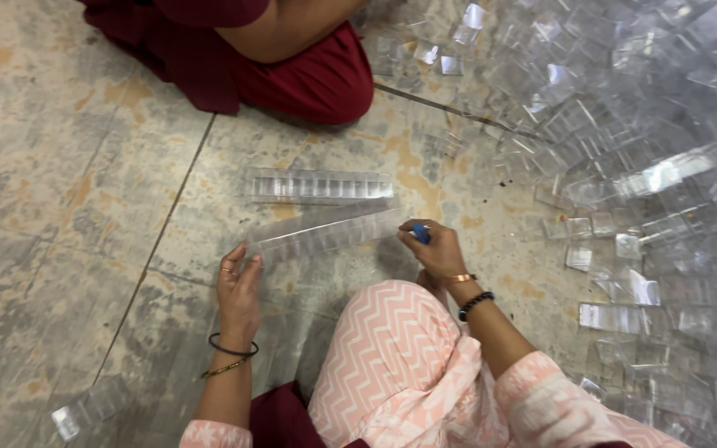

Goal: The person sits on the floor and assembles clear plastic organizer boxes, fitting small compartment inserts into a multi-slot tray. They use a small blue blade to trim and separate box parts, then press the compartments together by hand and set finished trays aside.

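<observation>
A long row of stacked clear plastic boxes (325,234) lay on the floor between the hands: open left hand (238,286) touching one end, right hand (435,249) pressing the other, fingers curled around a small blue object (421,234).

Clear plastic boxes (325,234), pink zigzag-patterned trousers (392,348), maroon garment (292,75), mottled grey-tan floor (60,166).

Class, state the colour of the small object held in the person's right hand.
Blue: the small object in the right hand shows best in the head view.
</observation>
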Motion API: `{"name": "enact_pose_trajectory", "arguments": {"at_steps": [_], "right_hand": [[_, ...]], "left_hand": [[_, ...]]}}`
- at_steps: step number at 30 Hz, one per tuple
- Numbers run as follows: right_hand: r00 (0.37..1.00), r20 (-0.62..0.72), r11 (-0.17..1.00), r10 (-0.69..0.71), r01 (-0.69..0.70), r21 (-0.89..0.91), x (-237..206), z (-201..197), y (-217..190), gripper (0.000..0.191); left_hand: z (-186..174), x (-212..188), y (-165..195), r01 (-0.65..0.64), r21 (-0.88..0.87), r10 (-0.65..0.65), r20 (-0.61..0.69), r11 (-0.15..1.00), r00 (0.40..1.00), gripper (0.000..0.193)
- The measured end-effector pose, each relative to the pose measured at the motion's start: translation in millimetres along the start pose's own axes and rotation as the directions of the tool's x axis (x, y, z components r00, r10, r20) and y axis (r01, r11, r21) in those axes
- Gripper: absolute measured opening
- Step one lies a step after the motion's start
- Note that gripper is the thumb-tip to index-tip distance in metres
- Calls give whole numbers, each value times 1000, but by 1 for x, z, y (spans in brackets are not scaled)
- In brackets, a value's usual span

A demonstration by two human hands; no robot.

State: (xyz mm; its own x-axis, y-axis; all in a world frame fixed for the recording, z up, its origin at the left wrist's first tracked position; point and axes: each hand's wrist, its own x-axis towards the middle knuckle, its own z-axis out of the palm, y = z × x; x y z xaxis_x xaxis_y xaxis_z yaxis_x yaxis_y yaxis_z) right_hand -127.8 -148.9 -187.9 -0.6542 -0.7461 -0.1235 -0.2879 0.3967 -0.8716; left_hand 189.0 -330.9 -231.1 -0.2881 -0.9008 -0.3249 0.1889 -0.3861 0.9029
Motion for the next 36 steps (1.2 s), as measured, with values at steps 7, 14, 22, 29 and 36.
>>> {"name": "enact_pose_trajectory", "arguments": {"at_steps": [7, 14, 22, 29, 36], "right_hand": [[952, 279, 965, 123, -181, 189, -5, -5, -61, 58], [598, 784, 937, 163, -343, 67, 28, 80, -67, 79], [962, 246, 974, 121, -67, -216, 49, 49, -54, 51], [834, 147, 800, -531, 551, -236, -37, 26, -188, 69], [955, 79, 940, -287, 297, -171, -31, -16, -177, 66]], "left_hand": [[13, -49, 74, -279, 16, 276, 87, 960, 957, 54], [61, -92, 126, -671, 142, 657, 138, 727, 741, 84], [109, -69, 80, -590, 426, 604, 117, 686, 788, 75], [132, -54, 56, -636, 562, 639, 229, 529, 734, 84], [110, -27, 12, -486, 718, 325, 365, 499, 872, 106]]}}
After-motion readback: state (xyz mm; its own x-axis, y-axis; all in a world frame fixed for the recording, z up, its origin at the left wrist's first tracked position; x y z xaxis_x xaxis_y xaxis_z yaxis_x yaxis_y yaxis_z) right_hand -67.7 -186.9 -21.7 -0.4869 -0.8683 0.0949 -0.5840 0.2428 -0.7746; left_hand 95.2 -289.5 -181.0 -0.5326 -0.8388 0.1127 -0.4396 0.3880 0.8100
